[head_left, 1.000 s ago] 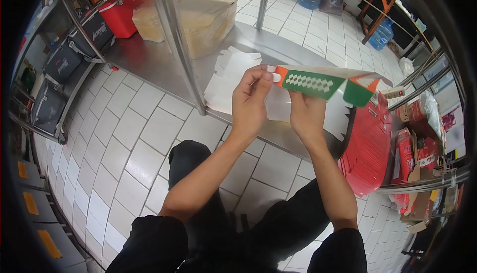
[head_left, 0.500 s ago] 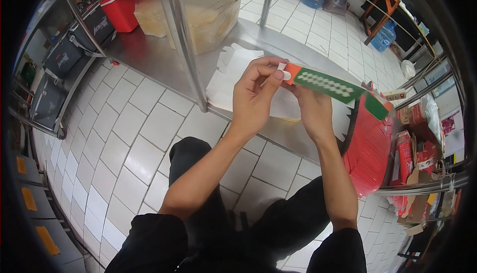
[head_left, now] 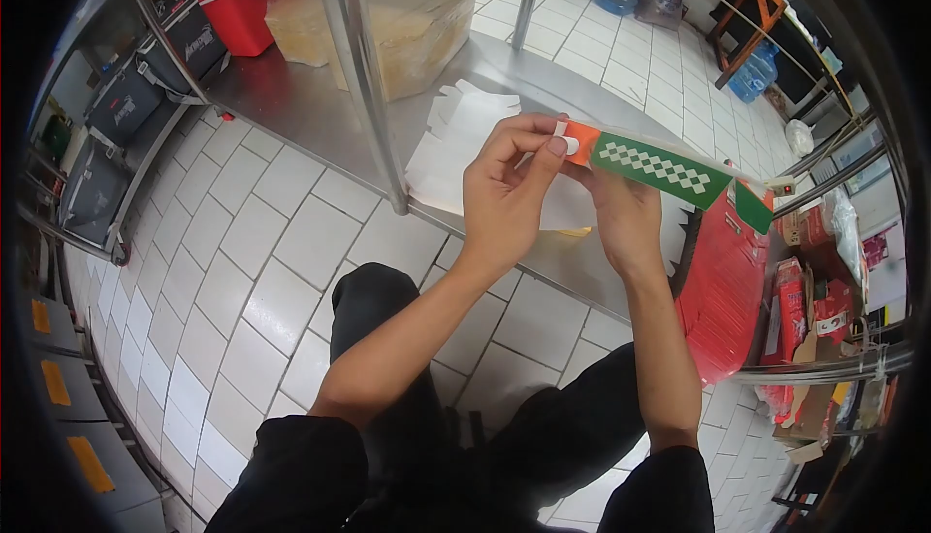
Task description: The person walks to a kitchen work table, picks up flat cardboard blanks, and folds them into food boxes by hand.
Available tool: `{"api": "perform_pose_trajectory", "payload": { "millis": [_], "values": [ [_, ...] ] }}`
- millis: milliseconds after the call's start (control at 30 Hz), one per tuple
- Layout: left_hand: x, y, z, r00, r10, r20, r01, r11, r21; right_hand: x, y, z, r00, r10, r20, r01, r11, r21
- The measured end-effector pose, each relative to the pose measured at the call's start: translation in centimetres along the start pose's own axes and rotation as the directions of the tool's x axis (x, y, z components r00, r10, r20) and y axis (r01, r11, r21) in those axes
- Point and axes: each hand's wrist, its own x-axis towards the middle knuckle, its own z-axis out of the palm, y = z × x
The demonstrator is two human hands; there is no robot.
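A long green and orange cardboard box (head_left: 652, 166) with a row of white diamonds is held up above the metal shelf. At its near left end, my left hand (head_left: 514, 179) is closed, with thumb and fingers pinching a small white flap. My right hand (head_left: 626, 218) supports the box from below, its fingers mostly hidden behind the cardboard. An orange and green end flap (head_left: 755, 205) sticks out at the far right end. White flat cardboard sheets (head_left: 456, 140) with cut, tabbed edges lie on the shelf beneath my hands.
The steel shelf (head_left: 320, 130) carries a wrapped brown carton (head_left: 407, 33) and a red cooler box (head_left: 247, 24). A metal post (head_left: 361, 77) rises left of my hands. A red wrapped bundle (head_left: 722, 290) sits at right, near stacked packages (head_left: 790, 305). Grey bags (head_left: 126, 111) stand far left.
The box and both hands have shifted slightly right in view. The diamond pattern shows more sharply now. My left hand keeps its pinch at the box's end.
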Motion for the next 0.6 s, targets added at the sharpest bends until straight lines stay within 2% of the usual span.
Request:
{"api": "perform_pose_trajectory", "payload": {
  "millis": [67,133,167,200,267,300,367,400,433,467,500,533,567,600],
  "values": [
    [0.0,-0.2,0.0,1.0,0.018,0.013,-0.018,0.999,-0.033,-0.1,-0.1,0.1,1.0,0.016,-0.015,-0.016,1.0,0.021],
    [0.1,0.0,-0.2,0.999,-0.017,0.032,0.018,0.999,-0.031,-0.1,0.4,-1.0,0.999,0.004,-0.032,-0.011,0.976,-0.217],
    [0.1,0.1,-0.3,0.997,-0.051,0.05,0.053,0.998,-0.025,-0.2,1.5,-1.9,0.999,0.003,-0.034,-0.011,0.976,-0.217],
    [0.1,0.1,-0.2,0.997,-0.053,0.051,0.054,0.998,-0.025,-0.2,3.5,-3.3,1.0,0.007,-0.03,-0.017,0.946,-0.322],
    [0.3,0.2,0.1,0.986,0.087,0.145,-0.074,0.993,-0.091,0.0,6.3,-5.4,0.999,-0.043,-0.007,0.034,0.863,-0.505],
    [0.4,0.3,0.1,0.985,0.085,0.148,-0.072,0.993,-0.092,0.1,7.7,-6.5,0.998,-0.068,0.005,0.058,0.807,-0.588],
    [0.7,0.6,-0.2,0.933,0.183,0.31,-0.237,0.961,0.146,-0.3,2.7,-3.8,1.0,0.012,0.0,-0.011,0.895,-0.445],
    [0.9,0.8,-0.6,0.933,0.182,0.31,-0.236,0.961,0.147,-0.6,0.1,-2.2,0.999,0.052,0.008,-0.046,0.941,-0.337],
    [1.1,1.0,-0.9,0.88,0.248,0.404,-0.387,0.868,0.311,-0.3,0.6,-2.5,0.999,0.052,0.009,-0.046,0.941,-0.337],
    [1.0,1.0,-0.9,0.849,0.268,0.456,-0.458,0.802,0.383,0.3,1.4,-3.0,0.983,0.086,0.161,-0.087,0.996,-0.001],
    [0.9,1.0,-0.8,0.814,0.286,0.505,-0.529,0.725,0.442,0.5,1.9,-3.4,0.948,0.064,0.311,-0.169,0.931,0.325],
    [0.5,0.8,-0.4,0.896,0.241,0.374,-0.363,0.882,0.301,0.0,0.9,-2.0,0.961,0.173,0.217,-0.239,0.913,0.33],
    [0.1,0.7,0.0,0.955,0.155,0.252,-0.19,0.975,0.119,-0.2,1.3,-1.6,0.961,0.174,0.215,-0.238,0.914,0.329],
    [0.1,0.7,0.2,0.955,0.155,0.253,-0.19,0.975,0.118,-0.4,2.0,-1.5,0.962,0.228,0.15,-0.266,0.903,0.337]
  ]
}}
